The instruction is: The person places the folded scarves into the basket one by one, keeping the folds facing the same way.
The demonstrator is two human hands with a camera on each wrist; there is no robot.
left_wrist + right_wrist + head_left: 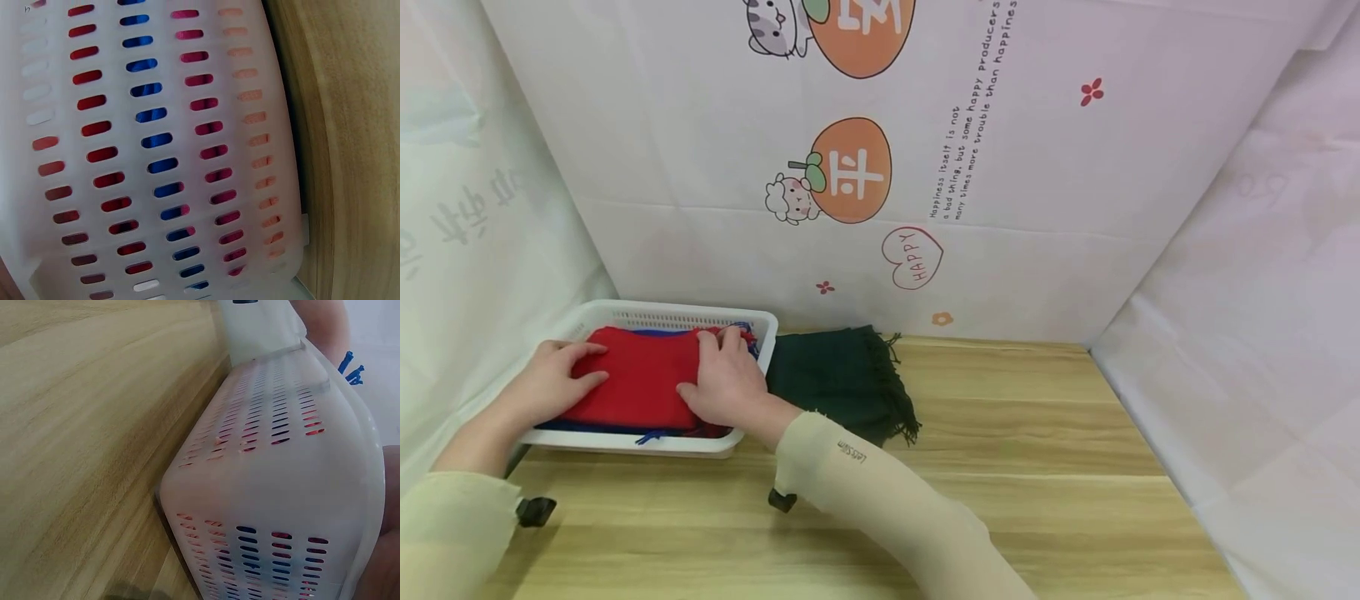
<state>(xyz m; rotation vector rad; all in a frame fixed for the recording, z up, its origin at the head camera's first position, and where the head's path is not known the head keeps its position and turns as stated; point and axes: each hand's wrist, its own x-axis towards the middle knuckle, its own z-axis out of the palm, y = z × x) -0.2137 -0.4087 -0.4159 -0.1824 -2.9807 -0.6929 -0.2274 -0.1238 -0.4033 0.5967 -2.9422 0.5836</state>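
A folded red scarf (638,379) lies on top inside a white plastic basket (647,444) on the left of the table. My left hand (548,382) rests on its left edge, thumb and fingers spread apart. At the scarf's right edge my right hand (727,381) presses down, thumb toward the near side and fingers bent over the far corner. Blue fabric (658,333) with fringe shows beneath the red. Through the slotted basket wall (156,140), red, blue and pink cloth appears in the left wrist view. The right wrist view shows the basket's corner (275,481) from low down.
A folded dark green fringed scarf (835,379) lies on the wood-grain table (1015,467), against the basket's right side. White printed sheets (1000,167) wall in the back and both sides.
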